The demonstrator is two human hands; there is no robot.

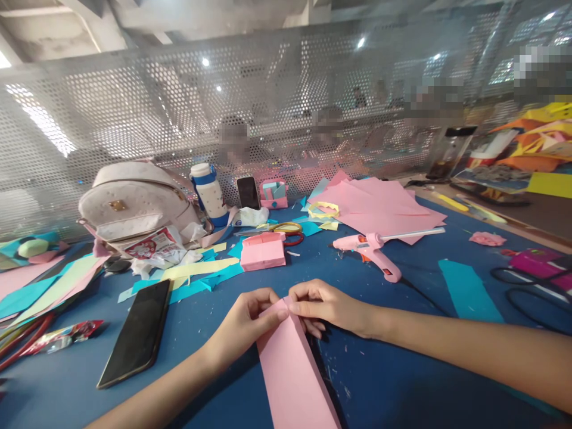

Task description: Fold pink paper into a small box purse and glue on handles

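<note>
A long folded strip of pink paper (pixel 292 375) runs from the bottom edge up to both hands. My left hand (pixel 250 316) pinches its far end on the left side, thumb on top and fingers beneath. At the same end, my right hand (pixel 322 304) pinches the right corner between thumb and forefinger, its other fingers curled below. The fingertips of both hands nearly meet. Beyond them lies a small pink paper box (pixel 263 251). A pink glue gun (pixel 370 249) with a glue stick in its back rests on the right.
A black phone (pixel 136 333) lies left of my left hand. Behind stand a white backpack (pixel 138 196), a bottle (pixel 209 193) and scissors (pixel 290 229). Pink sheets (pixel 375 205) are piled at the back. A blue strip (pixel 469 292) and a paper rose (pixel 487 238) lie right.
</note>
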